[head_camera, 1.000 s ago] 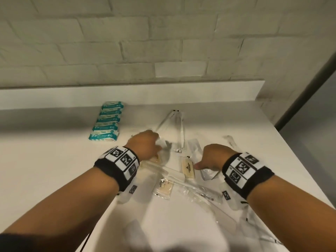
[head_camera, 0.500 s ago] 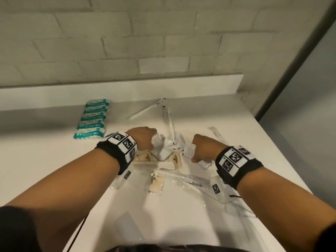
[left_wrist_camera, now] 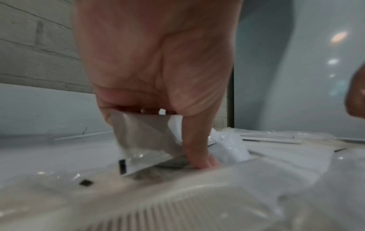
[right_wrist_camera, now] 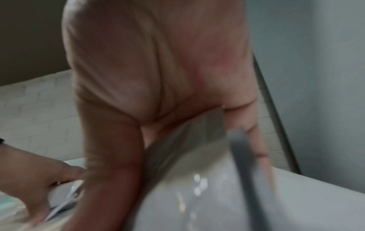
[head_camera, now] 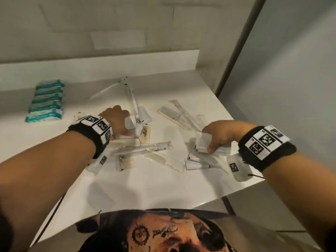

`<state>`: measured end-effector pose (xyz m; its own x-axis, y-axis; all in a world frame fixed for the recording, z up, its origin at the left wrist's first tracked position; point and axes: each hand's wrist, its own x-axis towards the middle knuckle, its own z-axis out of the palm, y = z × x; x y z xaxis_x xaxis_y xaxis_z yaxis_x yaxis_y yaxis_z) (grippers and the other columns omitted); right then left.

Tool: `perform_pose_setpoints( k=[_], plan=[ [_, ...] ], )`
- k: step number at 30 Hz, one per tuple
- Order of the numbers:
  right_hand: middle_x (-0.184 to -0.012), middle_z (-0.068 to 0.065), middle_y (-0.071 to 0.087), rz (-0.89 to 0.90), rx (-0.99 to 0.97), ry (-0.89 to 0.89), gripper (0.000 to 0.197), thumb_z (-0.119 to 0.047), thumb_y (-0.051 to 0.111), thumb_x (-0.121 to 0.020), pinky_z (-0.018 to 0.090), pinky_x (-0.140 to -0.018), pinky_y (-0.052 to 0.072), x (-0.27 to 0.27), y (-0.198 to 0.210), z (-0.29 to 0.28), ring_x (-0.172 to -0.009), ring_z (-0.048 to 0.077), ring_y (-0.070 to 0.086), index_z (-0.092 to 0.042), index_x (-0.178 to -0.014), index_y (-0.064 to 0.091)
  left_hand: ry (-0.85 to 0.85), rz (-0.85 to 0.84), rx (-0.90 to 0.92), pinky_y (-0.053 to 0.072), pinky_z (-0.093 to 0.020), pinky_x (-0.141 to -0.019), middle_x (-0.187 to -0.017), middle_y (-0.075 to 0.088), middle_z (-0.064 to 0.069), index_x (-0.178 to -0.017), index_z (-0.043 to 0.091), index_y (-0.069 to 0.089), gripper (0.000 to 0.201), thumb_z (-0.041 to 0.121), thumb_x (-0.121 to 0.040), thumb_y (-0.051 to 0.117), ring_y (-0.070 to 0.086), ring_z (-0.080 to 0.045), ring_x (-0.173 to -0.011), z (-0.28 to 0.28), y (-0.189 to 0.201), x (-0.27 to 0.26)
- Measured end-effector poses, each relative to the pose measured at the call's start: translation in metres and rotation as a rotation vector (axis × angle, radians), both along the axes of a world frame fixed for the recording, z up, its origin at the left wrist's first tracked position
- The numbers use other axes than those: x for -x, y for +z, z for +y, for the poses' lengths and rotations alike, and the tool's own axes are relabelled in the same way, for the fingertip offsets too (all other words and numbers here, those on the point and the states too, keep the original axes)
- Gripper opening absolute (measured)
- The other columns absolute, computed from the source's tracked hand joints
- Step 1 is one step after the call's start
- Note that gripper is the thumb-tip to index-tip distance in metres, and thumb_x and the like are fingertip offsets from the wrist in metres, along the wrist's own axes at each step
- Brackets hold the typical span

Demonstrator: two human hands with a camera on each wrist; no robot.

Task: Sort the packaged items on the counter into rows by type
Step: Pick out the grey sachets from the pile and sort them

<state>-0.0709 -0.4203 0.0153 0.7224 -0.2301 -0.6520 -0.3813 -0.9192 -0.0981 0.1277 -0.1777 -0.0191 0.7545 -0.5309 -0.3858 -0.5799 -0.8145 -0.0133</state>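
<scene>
A loose pile of clear-wrapped items covers the white counter: combs, a long wrapped stick and small tan sachets. My left hand grips white packets over the pile's left part; in the left wrist view the fingers curl round a white packet. My right hand holds a white packet just above the pile's right part; the blurred right wrist view shows the fingers wrapped round a pale packet.
A neat row of teal-and-white packs lies at the back left beside the raised ledge. The counter's right edge is close to my right wrist. A brick wall stands behind.
My right hand has moved right and toward me with a white packet in it. My left hand stays on the pile's left part, gripping white packets. The camera has tilted down.
</scene>
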Motion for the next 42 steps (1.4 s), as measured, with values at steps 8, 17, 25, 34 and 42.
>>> perform_pose_setpoints(
  k=[8,17,25,34,42],
  plan=[
    [-0.128,0.012,0.058,-0.115,0.084,-0.038,0.051,-0.021,0.067,-0.084,0.031,-0.086,0.048,0.012,-0.026,0.007,-0.113,0.029,0.058,-0.009,-0.13,0.051,0.113,-0.07,0.244,0.037,-0.039,-0.104,-0.14,0.05,-0.008,-0.135,0.017,0.048,0.068,0.049,-0.079,0.068,0.045,-0.028,-0.128,0.002,0.005,0.012],
    [-0.121,0.002,0.057,-0.119,0.159,0.021,0.057,-0.03,0.075,-0.076,0.03,-0.077,0.045,0.011,-0.022,-0.012,-0.096,0.021,0.053,-0.017,-0.126,0.051,0.153,0.075,0.599,0.045,-0.035,-0.082,-0.117,0.065,-0.008,-0.131,0.021,0.045,0.043,0.038,-0.092,0.053,0.061,-0.028,-0.103,-0.038,0.015,0.05],
    [-0.118,0.009,0.055,-0.25,0.181,0.043,0.05,-0.024,0.071,-0.078,0.032,-0.077,0.048,0.009,-0.034,-0.006,-0.097,0.026,0.056,-0.013,-0.123,0.052,0.218,0.199,0.681,0.048,-0.042,-0.078,-0.098,0.065,-0.016,-0.103,0.009,0.049,0.038,0.046,-0.096,0.043,0.065,-0.032,-0.088,-0.057,0.008,0.085],
    [-0.132,0.007,0.054,-0.22,0.038,0.112,0.06,-0.019,0.065,-0.082,0.029,-0.084,0.049,0.005,-0.027,0.001,-0.107,0.024,0.057,-0.014,-0.137,0.042,0.256,0.195,0.659,0.048,-0.04,-0.08,-0.095,0.066,-0.014,-0.101,0.013,0.052,0.036,0.047,-0.094,0.045,0.066,-0.03,-0.087,-0.049,-0.002,0.094],
    [-0.117,0.007,0.064,-0.292,-0.027,-0.08,0.052,-0.031,0.074,-0.079,0.034,-0.083,0.051,-0.02,-0.014,0.01,-0.101,0.026,0.06,-0.01,-0.124,0.056,0.504,0.426,1.055,0.053,-0.048,-0.087,-0.086,0.071,-0.008,-0.097,0.016,0.061,0.031,0.044,-0.095,0.049,0.068,-0.027,-0.081,-0.028,-0.003,0.094]
  ],
)
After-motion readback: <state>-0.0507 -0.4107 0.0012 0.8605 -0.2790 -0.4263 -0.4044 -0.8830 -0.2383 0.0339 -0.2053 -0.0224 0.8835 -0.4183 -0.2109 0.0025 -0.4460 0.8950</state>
